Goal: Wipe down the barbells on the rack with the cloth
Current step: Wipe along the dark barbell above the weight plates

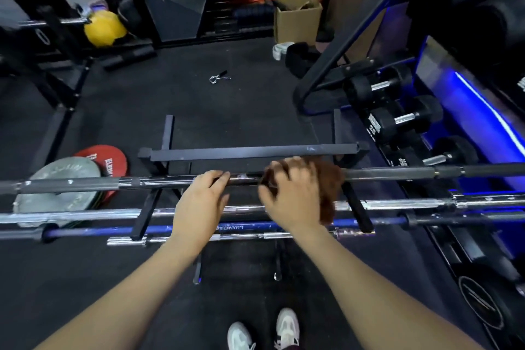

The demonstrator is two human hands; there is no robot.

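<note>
Several barbells lie across a low black rack (255, 152) in front of me. The top barbell (85, 183) is dark with a chrome middle. My left hand (203, 202) grips that bar near its centre, fingers curled over it. Just to the right, my right hand (292, 193) holds a brown cloth (329, 187) wrapped around the same bar; the hand is blurred. Below lie a chrome barbell (412, 204), a blue barbell (244, 228) and a short chrome bar (127, 241).
Weight plates (56, 179) lean at the left under the bars. Black dumbbells (397, 119) sit on a rack at the right. A spring collar (218, 77) lies on the black floor beyond. A cardboard box (297, 20) and yellow ball (103, 28) stand farther back. My shoes (264, 332) are below.
</note>
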